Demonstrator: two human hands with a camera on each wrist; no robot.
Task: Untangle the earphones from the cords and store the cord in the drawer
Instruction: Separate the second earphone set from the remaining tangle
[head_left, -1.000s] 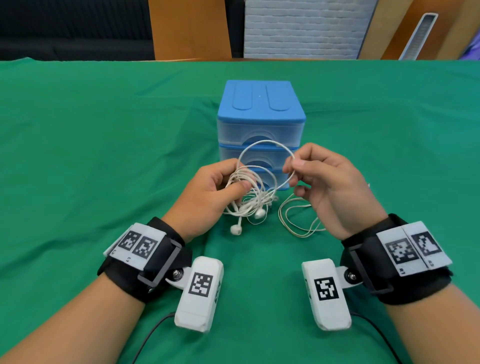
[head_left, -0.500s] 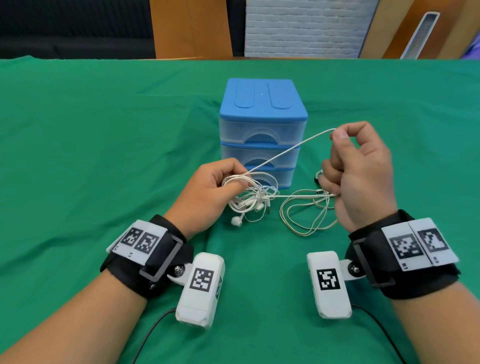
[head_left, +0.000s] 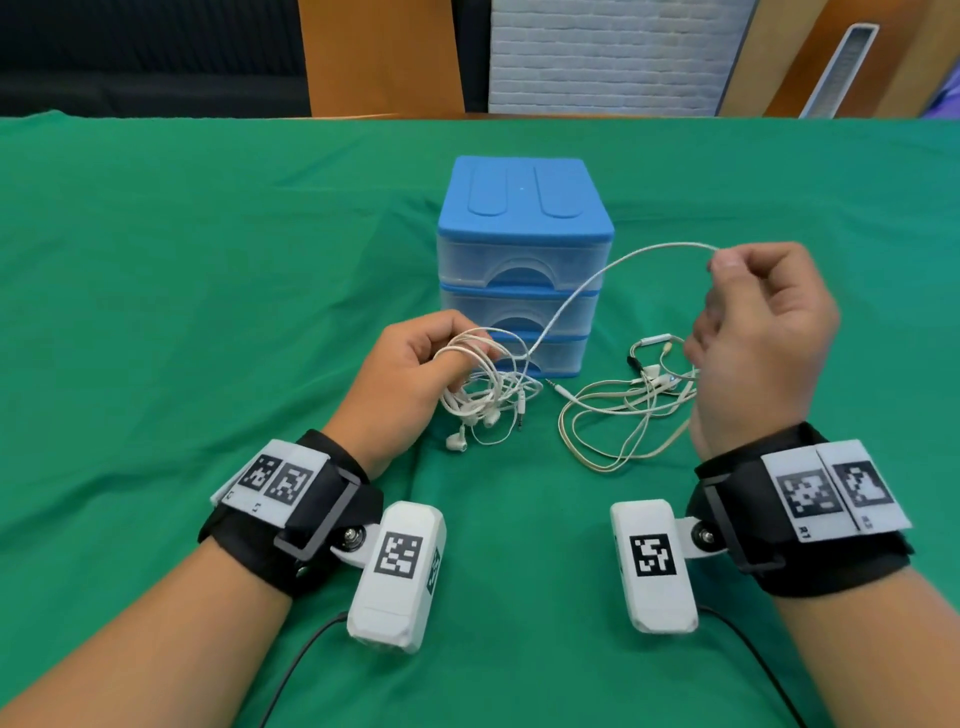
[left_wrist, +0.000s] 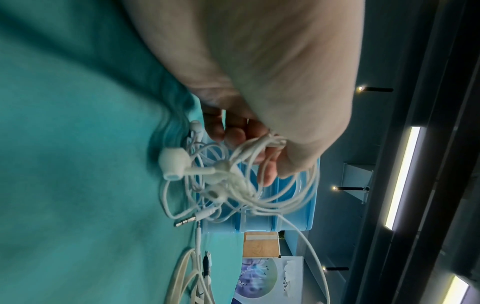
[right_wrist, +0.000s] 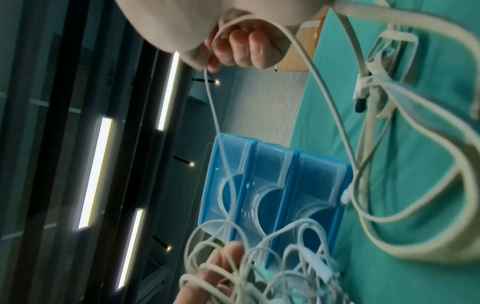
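My left hand (head_left: 415, 364) grips a tangled bundle of white earphones (head_left: 488, 395) just in front of the blue drawer unit (head_left: 524, 270); earbuds (head_left: 457, 441) dangle from it onto the cloth. In the left wrist view the bundle (left_wrist: 233, 181) hangs from my curled fingers. My right hand (head_left: 758, 332), raised to the right of the drawers, pinches a white cord (head_left: 597, 280) that arcs from the bundle up to my fingertips. The right wrist view shows that cord (right_wrist: 213, 98) running from my fingers (right_wrist: 246, 49) down to the tangle. All three drawers are shut.
A second, cream-coloured cable with a plug (head_left: 618, 415) lies in loose loops on the green cloth (head_left: 208, 312) below my right hand, right of the drawers. Behind the table stand wooden panels (head_left: 384, 57) and a white brick wall.
My right hand has pulled the white cord up and out to the right, drawing it longer from the bundle. My left hand has kept its hold on the tangle.
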